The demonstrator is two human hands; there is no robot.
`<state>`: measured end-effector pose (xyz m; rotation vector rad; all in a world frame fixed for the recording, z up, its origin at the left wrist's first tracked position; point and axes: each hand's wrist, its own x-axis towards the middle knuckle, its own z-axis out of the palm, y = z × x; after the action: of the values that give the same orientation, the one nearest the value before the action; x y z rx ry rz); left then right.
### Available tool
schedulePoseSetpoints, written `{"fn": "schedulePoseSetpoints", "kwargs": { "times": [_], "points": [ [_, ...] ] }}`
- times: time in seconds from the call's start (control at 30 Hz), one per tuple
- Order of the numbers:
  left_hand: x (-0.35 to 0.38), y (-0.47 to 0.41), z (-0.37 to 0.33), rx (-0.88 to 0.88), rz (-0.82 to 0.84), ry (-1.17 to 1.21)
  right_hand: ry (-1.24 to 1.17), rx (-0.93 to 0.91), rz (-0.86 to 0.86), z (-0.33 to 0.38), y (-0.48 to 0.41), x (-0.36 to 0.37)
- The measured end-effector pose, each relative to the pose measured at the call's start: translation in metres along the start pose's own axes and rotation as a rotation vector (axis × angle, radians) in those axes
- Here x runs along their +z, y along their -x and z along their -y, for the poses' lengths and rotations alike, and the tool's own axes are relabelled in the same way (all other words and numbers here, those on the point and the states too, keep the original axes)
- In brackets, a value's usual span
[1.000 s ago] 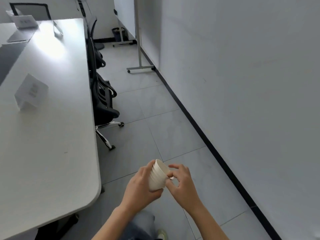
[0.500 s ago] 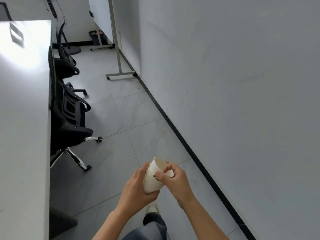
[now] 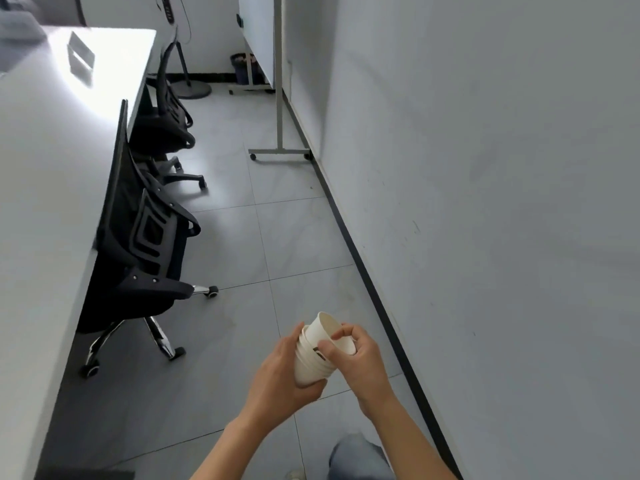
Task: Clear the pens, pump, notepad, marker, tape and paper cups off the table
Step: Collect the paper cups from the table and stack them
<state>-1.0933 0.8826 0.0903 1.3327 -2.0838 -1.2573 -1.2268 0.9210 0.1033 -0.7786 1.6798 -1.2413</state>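
Both hands meet low in the middle of the view, out over the grey tiled floor (image 3: 214, 258) and well to the right of the worktop (image 3: 45, 174). The left hand (image 3: 277, 379) is wrapped around the lower part of a nested stack of paper cups (image 3: 311, 363), fingers curled behind it and the thumb on the near side, so the stack sits tilted with its mouths pointing up and to the far right. The right hand (image 3: 360, 355) is closed in a pinch on the top cup (image 3: 329, 329) — thumb outside the wall, fingertips hooked over the rim — and that cup stands partly raised out of the stack, its rim clear of the rims below. A small dark mark shows on the stack's side just under the right thumb; what it is cannot be made out. The white worktop runs along the left edge, with a folded card (image 3: 81, 57) in the glare at its far end. Two black office chairs (image 3: 145, 244) are pushed up against its right side. Farther off, a whiteboard stand (image 3: 280, 98) on casters stands beside the grey wall (image 3: 485, 202), with a dark bin (image 3: 242, 65) behind it. A denim-clad knee (image 3: 360, 460) shows at the bottom edge.
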Motion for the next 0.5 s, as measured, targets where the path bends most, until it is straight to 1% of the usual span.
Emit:
{"fn": "schedulePoseSetpoints", "kwargs": {
  "times": [0.13,0.27,0.4,0.5],
  "points": [
    [-0.002,-0.053,0.001,-0.066,-0.052,0.033,0.051,-0.009,0.082,0.007,-0.062,0.0],
    [-0.005,-0.119,-0.007,-0.121,-0.16,0.057,0.075,-0.046,0.179,0.031,-0.143,-0.008],
    [-0.023,-0.173,-0.015,-0.166,-0.367,0.109,0.071,-0.105,0.286,0.076,-0.218,-0.004],
    [-0.037,-0.191,-0.014,-0.249,-0.548,0.169,0.067,-0.146,0.378,0.104,-0.258,0.011]
  ]
}}
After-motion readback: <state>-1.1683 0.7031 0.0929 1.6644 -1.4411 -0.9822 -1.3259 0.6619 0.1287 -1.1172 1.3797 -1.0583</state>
